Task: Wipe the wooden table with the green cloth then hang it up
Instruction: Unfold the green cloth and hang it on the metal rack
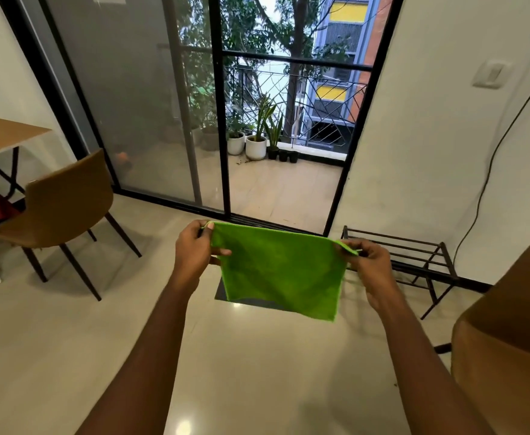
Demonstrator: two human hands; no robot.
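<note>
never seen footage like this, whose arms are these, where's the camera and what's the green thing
There is no machine here. This is one picture from a wide-angle camera worn on a person's head, looking forward and down, so the two bare arms are that person's own. The left hand and the right hand each pinch a top corner of a square bright green cloth, holding it spread in the air above the pale shiny floor. At the far left a corner of the light wooden table shows, with a brown chair beside it. A low black metal rack stands by the right wall.
</note>
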